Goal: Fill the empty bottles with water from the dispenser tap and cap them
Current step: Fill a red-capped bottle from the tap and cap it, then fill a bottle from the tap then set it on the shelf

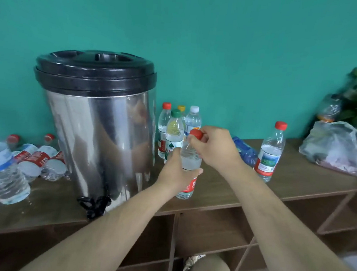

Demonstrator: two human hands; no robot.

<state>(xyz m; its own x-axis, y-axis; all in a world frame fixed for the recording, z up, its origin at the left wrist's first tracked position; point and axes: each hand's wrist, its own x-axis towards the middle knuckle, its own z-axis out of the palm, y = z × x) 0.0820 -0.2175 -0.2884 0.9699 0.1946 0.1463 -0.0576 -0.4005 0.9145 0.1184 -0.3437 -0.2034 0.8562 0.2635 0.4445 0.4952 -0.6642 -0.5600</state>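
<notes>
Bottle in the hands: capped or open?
Cap on: the red cap sits atop the bottle, pinched by the right hand; the left hand grips the body. Whether tight, cannot tell.

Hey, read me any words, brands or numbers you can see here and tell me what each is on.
Nothing reads clearly.
held bottle, red label: white characters, blurred, partly covered.
red cap: no print visible.
green-capped bottle: logo and print, too blurred.
lying bottles, red labels: white print, too blurred.
far-right bottle: label print too small.

Left hand (175,171) grips bottle (189,168) upright on shelf (222,192); right hand (217,148) pinches red cap (196,134).
</notes>
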